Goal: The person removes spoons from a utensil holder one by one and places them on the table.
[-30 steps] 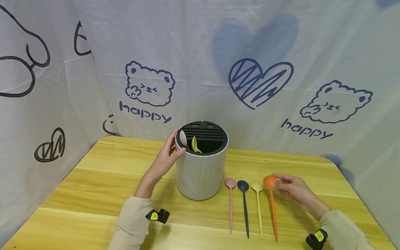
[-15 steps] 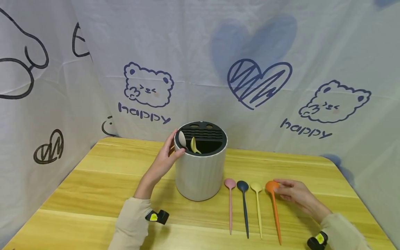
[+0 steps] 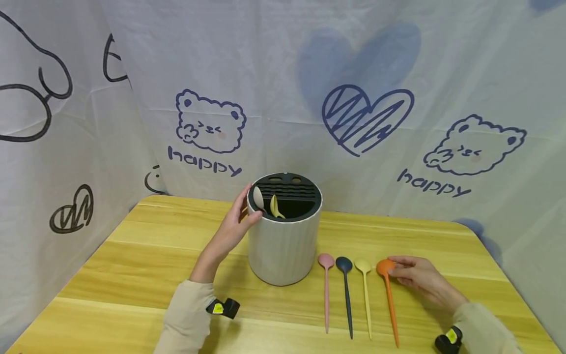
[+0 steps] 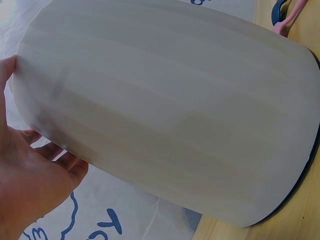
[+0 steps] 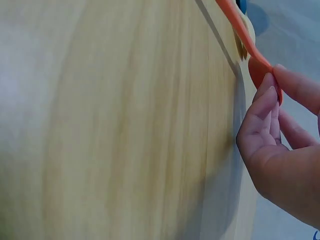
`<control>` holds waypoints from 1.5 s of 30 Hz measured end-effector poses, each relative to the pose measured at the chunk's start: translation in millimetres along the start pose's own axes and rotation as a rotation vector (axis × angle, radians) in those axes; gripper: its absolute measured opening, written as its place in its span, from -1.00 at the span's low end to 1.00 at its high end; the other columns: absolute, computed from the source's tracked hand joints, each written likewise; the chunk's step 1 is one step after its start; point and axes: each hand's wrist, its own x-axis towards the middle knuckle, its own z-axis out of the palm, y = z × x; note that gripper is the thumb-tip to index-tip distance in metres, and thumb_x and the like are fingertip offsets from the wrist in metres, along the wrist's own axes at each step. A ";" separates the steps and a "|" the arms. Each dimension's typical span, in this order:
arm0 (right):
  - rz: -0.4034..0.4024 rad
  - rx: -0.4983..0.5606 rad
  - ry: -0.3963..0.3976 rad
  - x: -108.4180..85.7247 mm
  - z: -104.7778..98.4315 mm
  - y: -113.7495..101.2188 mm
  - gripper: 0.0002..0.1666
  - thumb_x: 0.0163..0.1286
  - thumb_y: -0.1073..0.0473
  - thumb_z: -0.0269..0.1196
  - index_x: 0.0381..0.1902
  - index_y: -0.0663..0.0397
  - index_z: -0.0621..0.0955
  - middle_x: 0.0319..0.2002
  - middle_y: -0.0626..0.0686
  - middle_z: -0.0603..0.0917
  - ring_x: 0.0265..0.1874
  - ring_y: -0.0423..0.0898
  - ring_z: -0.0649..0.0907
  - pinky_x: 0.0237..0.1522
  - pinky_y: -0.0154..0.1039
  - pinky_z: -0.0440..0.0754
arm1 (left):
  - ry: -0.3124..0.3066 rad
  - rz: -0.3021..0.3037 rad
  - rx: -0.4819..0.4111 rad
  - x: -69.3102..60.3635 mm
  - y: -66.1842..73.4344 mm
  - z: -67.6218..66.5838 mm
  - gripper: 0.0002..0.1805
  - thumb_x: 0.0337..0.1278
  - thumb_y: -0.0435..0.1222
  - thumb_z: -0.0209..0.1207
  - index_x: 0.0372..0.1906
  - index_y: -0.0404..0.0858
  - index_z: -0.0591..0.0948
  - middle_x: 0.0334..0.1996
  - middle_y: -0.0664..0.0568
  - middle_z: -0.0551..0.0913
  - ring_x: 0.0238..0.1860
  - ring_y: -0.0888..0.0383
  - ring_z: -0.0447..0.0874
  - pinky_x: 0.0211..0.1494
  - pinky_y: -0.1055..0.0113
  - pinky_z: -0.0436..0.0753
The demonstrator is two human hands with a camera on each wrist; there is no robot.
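A light grey, ribbed utensil holder (image 3: 283, 253) with a black slotted top stands upright on the table. My left hand (image 3: 231, 227) holds its left side by the rim, thumb in front and fingers behind. A beige spoon (image 3: 258, 196) and a yellow utensil (image 3: 275, 206) poke out of its large opening. My right hand (image 3: 417, 275) pinches an orange spoon (image 3: 391, 307) at its bowl, thumb against fingers in the right wrist view. The handle points towards me. Left of it lie a yellow spoon (image 3: 366, 295), a dark blue spoon (image 3: 347, 297) and a pink spoon (image 3: 326, 297), side by side.
The wooden table (image 3: 132, 275) stretches to both sides of the holder. Behind it hangs a pale cloth (image 3: 283, 64) printed with bears and hearts. A black wrist device (image 3: 224, 308) is on the left sleeve and another (image 3: 448, 339) on the right.
The right hand has shifted the orange spoon slightly right and towards me, widening the gap to the yellow spoon. In the last half second it barely moves. The left hand keeps its hold.
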 end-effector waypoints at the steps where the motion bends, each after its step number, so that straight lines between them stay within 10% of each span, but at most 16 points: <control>1: 0.001 -0.004 0.000 0.5 -0.8 0.4 -0.23 0.29 0.33 0.28 0.35 0.54 0.23 -0.12 -0.01 0.60 -0.25 -0.20 0.64 -0.22 -0.30 0.63 | 0.000 -0.001 0.001 -0.2 -0.2 0.1 -0.16 0.27 -0.20 0.06 0.54 -0.25 -0.06 0.49 -0.17 0.03 0.45 -0.09 0.03 0.46 -0.04 0.04; 19: -0.035 -0.065 -0.045 5.2 -3.5 2.6 -0.28 0.31 0.34 0.25 0.31 0.58 0.25 -0.08 0.02 0.63 -0.20 -0.19 0.66 -0.18 -0.28 0.63 | 0.002 0.000 0.004 -1.1 -0.6 0.6 -0.17 0.28 -0.22 0.05 0.54 -0.23 -0.07 0.50 -0.16 -0.01 0.46 -0.09 0.01 0.46 -0.03 0.04; 45: -0.066 -0.272 0.101 1.8 0.7 4.9 -0.34 0.26 0.23 0.34 0.25 0.43 0.43 -0.03 0.18 0.59 -0.24 -0.19 0.62 -0.24 -0.25 0.66 | 0.001 0.006 0.009 -0.4 -0.6 1.3 -0.19 0.29 -0.22 0.05 0.54 -0.20 -0.05 0.49 -0.16 0.03 0.45 -0.07 0.02 0.46 0.00 0.04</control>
